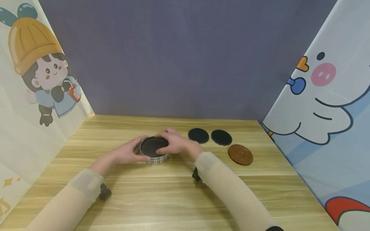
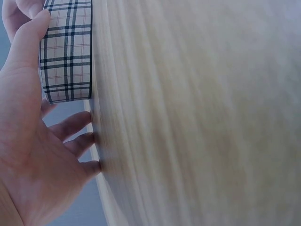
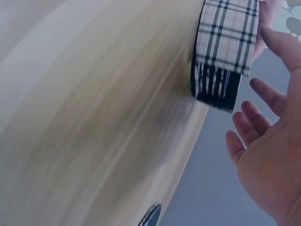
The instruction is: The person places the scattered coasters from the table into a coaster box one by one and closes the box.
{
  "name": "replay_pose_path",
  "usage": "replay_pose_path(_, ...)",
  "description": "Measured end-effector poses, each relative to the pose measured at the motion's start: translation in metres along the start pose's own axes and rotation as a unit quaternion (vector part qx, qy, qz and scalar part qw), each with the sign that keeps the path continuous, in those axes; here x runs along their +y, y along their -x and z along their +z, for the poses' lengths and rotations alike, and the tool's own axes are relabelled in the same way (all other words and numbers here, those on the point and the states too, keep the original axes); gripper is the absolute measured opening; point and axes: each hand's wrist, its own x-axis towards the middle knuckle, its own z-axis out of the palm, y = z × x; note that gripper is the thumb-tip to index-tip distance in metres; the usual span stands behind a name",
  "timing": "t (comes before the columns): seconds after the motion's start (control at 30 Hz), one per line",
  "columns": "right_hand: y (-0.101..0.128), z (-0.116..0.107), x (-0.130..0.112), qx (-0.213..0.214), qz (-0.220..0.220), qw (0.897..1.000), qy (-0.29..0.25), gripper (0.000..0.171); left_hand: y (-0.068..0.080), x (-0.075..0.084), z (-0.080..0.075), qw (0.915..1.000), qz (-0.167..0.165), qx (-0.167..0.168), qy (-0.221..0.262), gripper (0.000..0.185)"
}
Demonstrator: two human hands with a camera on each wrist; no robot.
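A round plaid box [image 1: 156,159] with a dark interior rests on the wooden table, left of centre. Its checked wall [image 2: 68,52] fills the upper left of the left wrist view. My left hand [image 1: 127,153] holds the box from the left, thumb along the near wall and fingers round the far side. Over the right part of the box is my right hand [image 1: 175,143], its thumb reaching in over the dark inside. The right wrist view shows that hand's fingers [image 3: 251,117] loosely spread beside a slotted part of the wall.
Two black round coasters [image 1: 198,135] [image 1: 221,137] lie side by side to the right of the box. A brown wooden disc [image 1: 240,154] is further right and nearer. A grey panel [image 1: 173,57] stands behind the table, with printed cloth walls [image 1: 332,128] at both sides.
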Motion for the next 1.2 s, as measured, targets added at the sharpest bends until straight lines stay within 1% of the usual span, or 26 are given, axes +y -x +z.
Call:
replay_pose_path(0.17, 0.014, -0.009, 0.012, -0.006, 0.018, 1.0, -0.015, 0.074, 0.0, 0.001, 0.0, 0.9999, -0.002, 0.007, -0.009, 0.115)
replay_pose_path(0.33, 0.03, -0.016, 0.032, -0.005, 0.031, 0.999, -0.005, 0.071, 0.001, 0.002, 0.001, 0.9994, -0.002, 0.019, -0.029, 0.116)
replay_pose_path(0.43, 0.04, -0.02, 0.049, 0.001, 0.037, 0.999, 0.001, 0.071, 0.001, 0.002, 0.001, 0.999, 0.0, 0.024, -0.037, 0.117)
replay_pose_path(0.57, 0.056, -0.028, 0.073, 0.004, 0.053, 0.999, 0.002, 0.073, 0.001, 0.001, 0.001, 0.999, -0.003, 0.025, -0.037, 0.117)
replay_pose_path(0.73, 0.078, -0.04, 0.104, 0.008, 0.093, 0.996, -0.004, 0.072, 0.0, 0.001, 0.002, 0.9991, -0.003, 0.025, -0.035, 0.118)
replay_pose_path(0.87, 0.094, -0.048, 0.127, 0.023, 0.12, 0.993, 0.005, 0.072, 0.0, 0.002, 0.002, 0.9993, -0.001, 0.024, -0.027, 0.117)
replay_pose_path(1.0, 0.107, -0.057, 0.151, 0.041, 0.132, 0.99, 0.012, 0.075, 0.001, 0.004, 0.002, 0.9994, -0.003, 0.022, -0.026, 0.117)
replay_pose_path(1.2, 0.129, -0.068, 0.185, 0.062, 0.151, 0.987, -0.004, 0.075, 0.0, 0.002, 0.002, 0.9996, -0.007, 0.02, -0.021, 0.118)
